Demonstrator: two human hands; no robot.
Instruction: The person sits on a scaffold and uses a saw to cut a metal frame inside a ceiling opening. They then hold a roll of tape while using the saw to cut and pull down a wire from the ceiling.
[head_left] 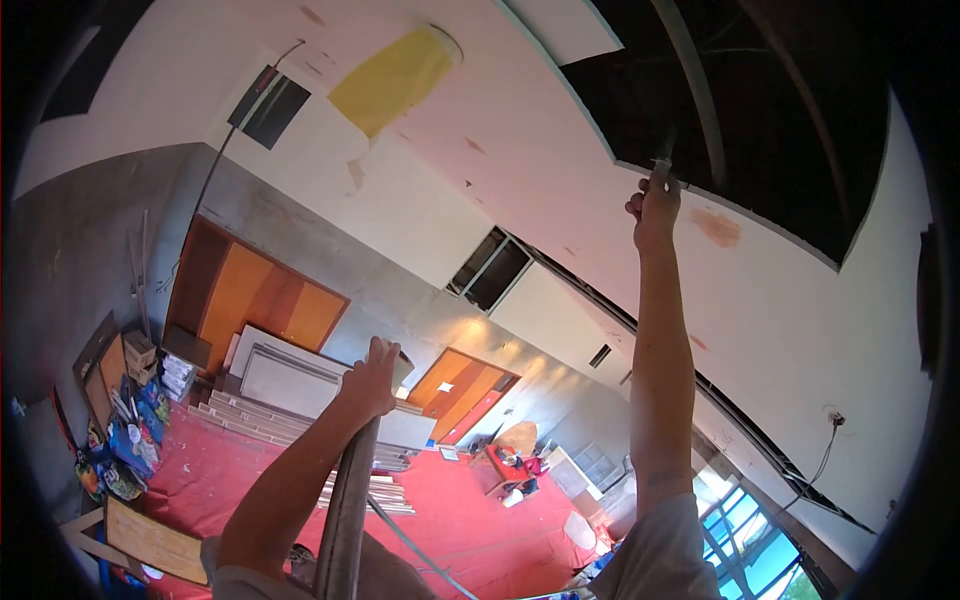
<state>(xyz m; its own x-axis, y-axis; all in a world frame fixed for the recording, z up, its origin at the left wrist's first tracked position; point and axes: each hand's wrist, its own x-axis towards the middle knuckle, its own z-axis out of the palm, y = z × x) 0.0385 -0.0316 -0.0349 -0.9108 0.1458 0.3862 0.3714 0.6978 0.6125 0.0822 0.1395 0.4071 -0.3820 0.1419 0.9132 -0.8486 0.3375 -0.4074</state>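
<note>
My right hand [657,205] is raised overhead, fingers closed around a slim hand tool [661,165] whose far end blurs into the dark. The tool is at the cut edge of a large ceiling opening [740,120], where framing curves through the shadow. Lower down, my left hand [372,380] is closed just above the top of a grey metal pipe [348,500]. A pale, flat-edged piece [403,368] shows past its fingers; I cannot tell what this piece is. A reddish-brown patch [716,228] marks the ceiling board beside my right hand.
A yellow sheet [395,82] hangs from the ceiling. Far below, the red-covered floor [440,520] holds stacked boards [270,405], a small red table [505,468] and bags [125,440]. Wooden doors [265,290] line the grey wall. A cable [828,450] dangles at the right.
</note>
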